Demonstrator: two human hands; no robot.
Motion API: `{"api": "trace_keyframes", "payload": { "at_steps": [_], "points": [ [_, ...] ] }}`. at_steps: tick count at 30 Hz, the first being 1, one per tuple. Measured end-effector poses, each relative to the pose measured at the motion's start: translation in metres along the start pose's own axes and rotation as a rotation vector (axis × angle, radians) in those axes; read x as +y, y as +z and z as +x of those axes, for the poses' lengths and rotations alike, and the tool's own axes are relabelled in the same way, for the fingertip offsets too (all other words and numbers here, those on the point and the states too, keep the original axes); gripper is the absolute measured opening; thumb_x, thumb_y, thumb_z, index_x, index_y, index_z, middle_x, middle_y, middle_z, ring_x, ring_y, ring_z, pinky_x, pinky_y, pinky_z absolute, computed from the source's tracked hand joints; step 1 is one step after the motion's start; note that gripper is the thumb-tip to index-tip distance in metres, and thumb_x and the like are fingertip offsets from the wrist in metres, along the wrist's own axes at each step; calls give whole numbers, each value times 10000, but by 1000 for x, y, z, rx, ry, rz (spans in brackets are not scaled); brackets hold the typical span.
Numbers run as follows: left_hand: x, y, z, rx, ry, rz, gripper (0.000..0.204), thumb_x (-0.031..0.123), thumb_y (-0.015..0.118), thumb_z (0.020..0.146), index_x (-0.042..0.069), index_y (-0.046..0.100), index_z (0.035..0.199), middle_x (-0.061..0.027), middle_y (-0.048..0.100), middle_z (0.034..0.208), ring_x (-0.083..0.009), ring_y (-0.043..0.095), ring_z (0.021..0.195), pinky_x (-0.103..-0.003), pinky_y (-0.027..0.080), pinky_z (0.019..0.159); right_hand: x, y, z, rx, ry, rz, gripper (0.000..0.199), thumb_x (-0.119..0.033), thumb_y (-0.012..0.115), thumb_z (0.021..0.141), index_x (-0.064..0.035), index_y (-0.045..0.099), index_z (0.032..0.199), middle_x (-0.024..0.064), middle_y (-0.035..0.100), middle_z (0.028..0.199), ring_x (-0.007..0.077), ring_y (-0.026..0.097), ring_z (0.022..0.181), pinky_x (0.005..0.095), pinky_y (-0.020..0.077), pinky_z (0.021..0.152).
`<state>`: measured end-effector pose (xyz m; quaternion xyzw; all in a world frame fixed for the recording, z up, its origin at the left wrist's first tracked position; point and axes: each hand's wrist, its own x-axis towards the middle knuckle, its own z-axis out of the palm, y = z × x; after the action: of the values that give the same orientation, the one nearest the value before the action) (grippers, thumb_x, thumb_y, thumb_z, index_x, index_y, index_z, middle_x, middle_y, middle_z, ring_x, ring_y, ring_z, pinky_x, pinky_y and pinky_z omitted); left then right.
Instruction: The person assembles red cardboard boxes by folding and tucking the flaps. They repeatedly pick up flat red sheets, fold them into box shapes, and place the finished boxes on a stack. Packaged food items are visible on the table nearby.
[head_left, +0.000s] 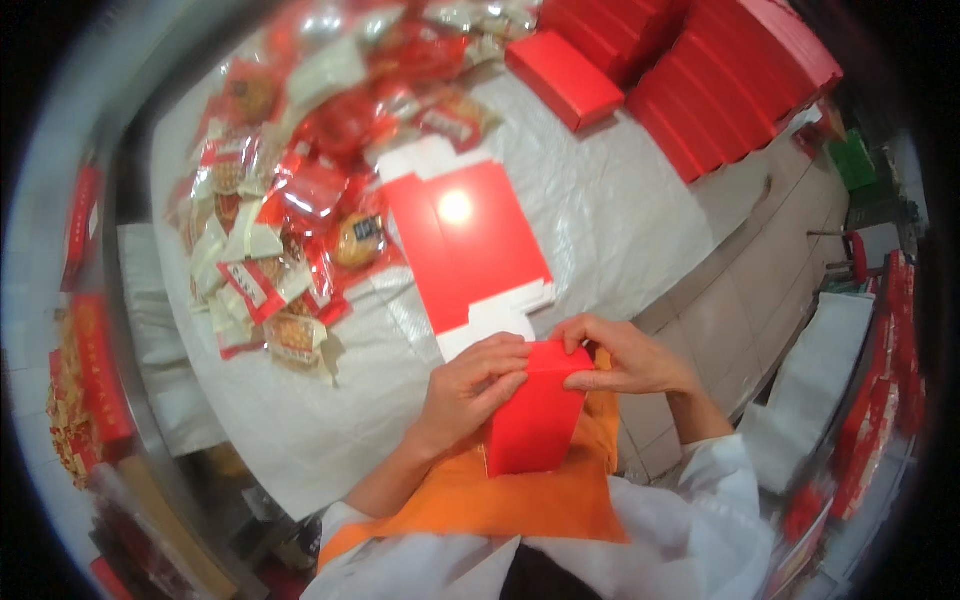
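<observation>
Both my hands grip the upper end of a red cardboard box (537, 425), held upright against my orange apron (450, 505). My left hand (468, 388) wraps the box's left side near the top edge. Fingers and thumb of my right hand (628, 360) pinch its top right corner. Just beyond the box, a flat red carton (465, 250) with white end flaps lies on the white sheet (600, 210). To its left spreads a heap of clear-wrapped round pastries (357, 240) in red and cream packets.
A finished red box (565, 80) lies at the back, next to tall stacks of red cartons (715, 90) at the far right. Below the table on the right is tiled floor (735, 280) with a white slab-like stack (810, 380). More red packages (98, 365) stand at the left.
</observation>
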<state>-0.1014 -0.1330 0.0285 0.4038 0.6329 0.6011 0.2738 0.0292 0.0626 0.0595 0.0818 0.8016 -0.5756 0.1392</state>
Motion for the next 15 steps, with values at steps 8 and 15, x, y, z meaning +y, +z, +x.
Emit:
{"api": "trace_keyframes", "payload": {
  "at_steps": [8,15],
  "points": [
    [3,-43,22,656,-71,-219,140,52,474,860,-12,581,926,-95,590,995,-167,552,928,-296,442,825,-6,-104,48,688,-133,703,288,-176,598,820,-52,491,1056,19,530,974,104,513,914,260,463,751],
    [-16,-38,0,661,-309,-344,155,67,447,877,-18,564,933,-87,588,940,-150,555,862,-286,461,758,67,-161,150,950,-127,1240,363,-197,594,825,-43,449,1120,104,460,1106,217,486,970,369,517,765]
  ]
}}
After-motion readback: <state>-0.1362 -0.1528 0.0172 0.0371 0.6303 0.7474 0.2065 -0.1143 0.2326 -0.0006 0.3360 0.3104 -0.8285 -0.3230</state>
